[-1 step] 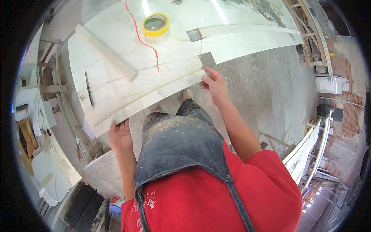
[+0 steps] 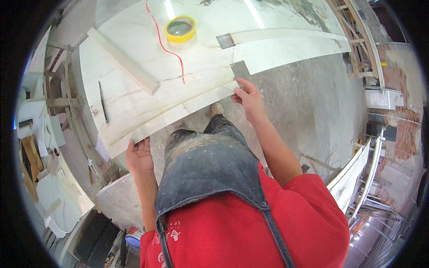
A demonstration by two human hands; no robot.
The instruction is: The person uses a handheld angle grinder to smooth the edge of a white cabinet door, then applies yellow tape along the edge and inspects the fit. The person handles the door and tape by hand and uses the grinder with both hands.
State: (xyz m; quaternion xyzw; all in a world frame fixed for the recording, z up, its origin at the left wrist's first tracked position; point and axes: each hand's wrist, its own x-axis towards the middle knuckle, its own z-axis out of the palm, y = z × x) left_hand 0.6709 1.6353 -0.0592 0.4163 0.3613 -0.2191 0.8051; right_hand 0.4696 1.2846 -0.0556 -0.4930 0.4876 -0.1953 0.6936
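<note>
A long white marble-patterned strip (image 2: 178,111) lies along the near edge of a white veined slab (image 2: 208,64). At its right end my right hand (image 2: 249,99) is closed, pinching the strip between thumb and fingers. Toward the left end my left hand (image 2: 140,157) grips the strip's near edge, palm up; its fingertips are partly hidden beneath. On the slab are a roll of yellow tape (image 2: 181,39), a loose pale bar (image 2: 123,61) lying at a slant, and a thin dark pointed tool (image 2: 103,103). A wavy red line runs down the slab's face.
Two dark square patches (image 2: 225,41) sit near the slab's notched right part, beside another pale strip (image 2: 286,34). A wooden frame (image 2: 357,40) stands at the far right. Offcuts and pale panels (image 2: 62,201) crowd the left. Leaning slabs (image 2: 351,178) are at the lower right.
</note>
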